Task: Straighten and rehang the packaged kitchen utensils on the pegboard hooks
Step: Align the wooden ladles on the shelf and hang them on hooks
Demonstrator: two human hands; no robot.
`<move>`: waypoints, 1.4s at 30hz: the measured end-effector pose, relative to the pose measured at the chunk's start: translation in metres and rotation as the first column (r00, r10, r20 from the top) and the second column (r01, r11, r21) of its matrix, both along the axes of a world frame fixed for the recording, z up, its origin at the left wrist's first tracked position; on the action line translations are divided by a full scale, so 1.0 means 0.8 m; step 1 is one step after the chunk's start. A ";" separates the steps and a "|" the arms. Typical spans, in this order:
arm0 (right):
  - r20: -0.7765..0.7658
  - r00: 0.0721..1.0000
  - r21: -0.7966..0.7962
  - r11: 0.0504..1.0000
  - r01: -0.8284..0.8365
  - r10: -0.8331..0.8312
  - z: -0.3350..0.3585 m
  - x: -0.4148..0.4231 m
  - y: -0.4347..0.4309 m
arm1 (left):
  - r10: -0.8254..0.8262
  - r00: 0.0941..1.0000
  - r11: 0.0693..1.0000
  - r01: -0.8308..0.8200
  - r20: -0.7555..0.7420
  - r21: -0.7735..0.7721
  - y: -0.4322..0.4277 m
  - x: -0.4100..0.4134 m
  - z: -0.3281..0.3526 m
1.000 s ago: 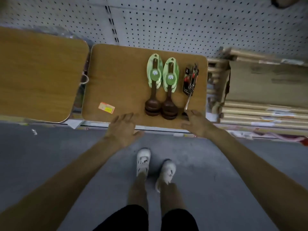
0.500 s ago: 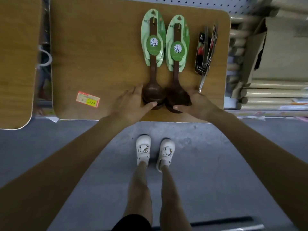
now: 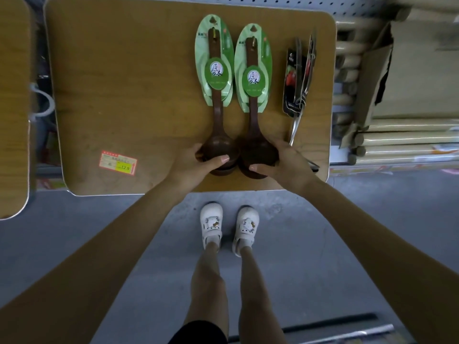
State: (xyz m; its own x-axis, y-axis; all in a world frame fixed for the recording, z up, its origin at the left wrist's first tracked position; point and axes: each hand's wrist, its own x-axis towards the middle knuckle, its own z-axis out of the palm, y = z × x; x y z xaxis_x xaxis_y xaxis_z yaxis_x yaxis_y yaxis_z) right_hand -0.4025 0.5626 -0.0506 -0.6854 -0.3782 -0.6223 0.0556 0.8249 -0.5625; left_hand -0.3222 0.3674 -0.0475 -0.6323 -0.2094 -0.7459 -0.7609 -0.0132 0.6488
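Hands (image 3: 191, 166) closer round wooden ladles (image 3: 218, 120)

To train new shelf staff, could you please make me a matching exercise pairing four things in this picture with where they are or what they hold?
Things:
1. left hand
2. right hand
3. price sticker
4. black-carded utensil

Places or states:
A. grips the right ladle by its bowl
B. on the wooden board, lower left
C. grips the left ladle by its bowl
D. to the right of both ladles

Pairs: 1-C, 2-A, 3-B, 4-D.
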 end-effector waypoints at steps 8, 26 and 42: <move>0.037 0.986 -0.113 0.979 0.168 -0.165 0.020 0.016 -0.011 | 0.161 0.987 0.980 -0.162 0.018 0.117 -0.009 0.002 0.012; 0.730 0.445 -0.398 0.206 0.894 -0.519 0.125 0.098 0.017 | 0.585 0.810 0.645 -0.493 0.038 0.585 0.047 0.064 0.130; 0.713 0.554 -0.559 0.127 0.819 -0.431 0.262 0.235 0.327 | 0.702 0.704 0.541 -0.424 -0.112 0.727 0.376 0.220 0.263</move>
